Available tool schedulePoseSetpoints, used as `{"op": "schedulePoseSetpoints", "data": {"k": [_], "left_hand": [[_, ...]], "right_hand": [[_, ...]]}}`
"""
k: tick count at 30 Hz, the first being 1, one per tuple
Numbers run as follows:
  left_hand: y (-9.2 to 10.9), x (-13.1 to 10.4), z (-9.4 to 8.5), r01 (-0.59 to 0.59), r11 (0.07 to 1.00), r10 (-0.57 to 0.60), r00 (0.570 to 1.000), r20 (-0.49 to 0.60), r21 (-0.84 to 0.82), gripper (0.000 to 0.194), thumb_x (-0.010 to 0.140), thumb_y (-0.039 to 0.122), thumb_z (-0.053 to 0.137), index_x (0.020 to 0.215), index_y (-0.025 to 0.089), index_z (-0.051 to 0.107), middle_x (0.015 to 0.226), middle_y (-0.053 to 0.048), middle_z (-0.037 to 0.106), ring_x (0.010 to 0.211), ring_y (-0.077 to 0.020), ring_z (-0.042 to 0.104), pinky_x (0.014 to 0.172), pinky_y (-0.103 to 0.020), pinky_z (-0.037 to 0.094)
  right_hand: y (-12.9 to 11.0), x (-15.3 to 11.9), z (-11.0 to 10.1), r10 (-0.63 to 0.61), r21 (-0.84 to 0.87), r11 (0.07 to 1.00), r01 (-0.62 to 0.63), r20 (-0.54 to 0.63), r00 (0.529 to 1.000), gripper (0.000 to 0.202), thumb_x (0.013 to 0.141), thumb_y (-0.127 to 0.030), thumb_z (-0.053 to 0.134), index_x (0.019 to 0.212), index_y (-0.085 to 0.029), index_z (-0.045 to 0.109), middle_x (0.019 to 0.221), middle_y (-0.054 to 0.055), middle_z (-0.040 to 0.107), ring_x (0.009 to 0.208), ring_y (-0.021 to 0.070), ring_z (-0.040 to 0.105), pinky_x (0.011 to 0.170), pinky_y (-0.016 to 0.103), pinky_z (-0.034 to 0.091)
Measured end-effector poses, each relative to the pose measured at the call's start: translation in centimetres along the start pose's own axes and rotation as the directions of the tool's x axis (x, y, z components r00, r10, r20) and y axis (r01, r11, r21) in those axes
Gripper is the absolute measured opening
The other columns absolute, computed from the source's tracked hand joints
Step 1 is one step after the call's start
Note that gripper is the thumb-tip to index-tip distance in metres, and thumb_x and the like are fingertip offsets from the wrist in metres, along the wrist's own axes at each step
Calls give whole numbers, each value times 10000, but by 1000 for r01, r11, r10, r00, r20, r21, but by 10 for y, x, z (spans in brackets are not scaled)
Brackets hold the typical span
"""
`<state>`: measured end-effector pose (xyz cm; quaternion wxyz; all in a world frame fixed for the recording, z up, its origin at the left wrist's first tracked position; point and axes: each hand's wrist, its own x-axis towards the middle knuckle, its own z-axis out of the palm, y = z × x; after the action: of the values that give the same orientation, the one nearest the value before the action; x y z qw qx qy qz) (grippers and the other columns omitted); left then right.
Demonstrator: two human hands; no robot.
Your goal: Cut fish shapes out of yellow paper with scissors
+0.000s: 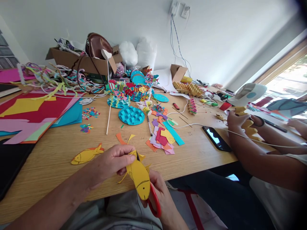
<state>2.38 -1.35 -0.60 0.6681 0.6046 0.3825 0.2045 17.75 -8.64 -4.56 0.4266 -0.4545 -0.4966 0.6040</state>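
My left hand (123,158) pinches the tail end of a yellow paper fish (139,175) over the table's front edge. The fish has a drawn eye and a curved line behind its head, which points down toward me. My right hand (159,191) is closed round the red handles of scissors (155,203); a dark blade tip shows near the fish's tail, and the rest of the blades is hidden behind the paper. Left of my hands, a second yellow fish (85,155) with orange paper under it lies on the table.
Paper scraps (163,139), a blue scalloped disc (131,115) and a pen (149,125) lie beyond my hands. Coloured sheets (45,111) cover the left side. At right are a phone (216,138), a white cable and another person's hands (236,120) holding yellow zigzag paper.
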Motion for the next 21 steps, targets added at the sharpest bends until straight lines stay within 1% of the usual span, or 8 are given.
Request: {"op": "schedulePoseSetpoints", "data": {"k": [3,7,11,14,17,21], "left_hand": [[1,0,-2,8,1000,-8,1000,14,7,212,762,364,529,645,192,488,592,51,405,538,-100,373,482,-206,306],[3,0,-7,26,1000,-27,998,51,13,214,748,364,543,637,182,515,599,46,425,536,-98,378,470,-197,304],[5,0,-11,34,999,-34,995,96,3,213,734,366,555,635,178,539,613,34,453,536,-99,375,462,-196,297],[7,1,-14,69,997,-71,989,129,14,200,715,360,569,627,183,541,608,32,454,533,-102,364,457,-202,287],[10,1,-18,89,995,-96,980,175,50,182,718,345,557,628,187,544,596,39,425,532,-107,355,454,-207,276],[13,2,-24,104,989,-125,969,211,110,185,703,346,554,599,195,529,571,43,379,519,-111,331,455,-222,265]], "right_hand": [[-2,0,1,21,-24,999,-21,-1,1000,556,786,-666,493,506,-190,430,388,-62,364,341,59,306,338,175,236],[-5,-1,1,48,-59,997,-48,-2,999,579,763,-720,479,520,-201,397,379,-63,363,340,60,306,340,176,224],[-2,-2,-3,49,-93,994,-48,9,999,558,796,-675,493,525,-195,410,384,-55,399,349,60,309,356,183,221],[-1,-4,-5,45,-99,994,-42,29,999,547,808,-642,507,511,-194,405,385,-62,392,356,57,283,364,186,221],[-2,-4,-5,44,-108,993,-40,41,998,555,818,-616,511,476,-194,393,379,-64,374,369,58,269,370,188,220],[-2,-5,-6,42,-114,993,-34,63,997,523,846,-567,495,496,-196,383,397,-64,385,378,59,260,377,192,210]]}}
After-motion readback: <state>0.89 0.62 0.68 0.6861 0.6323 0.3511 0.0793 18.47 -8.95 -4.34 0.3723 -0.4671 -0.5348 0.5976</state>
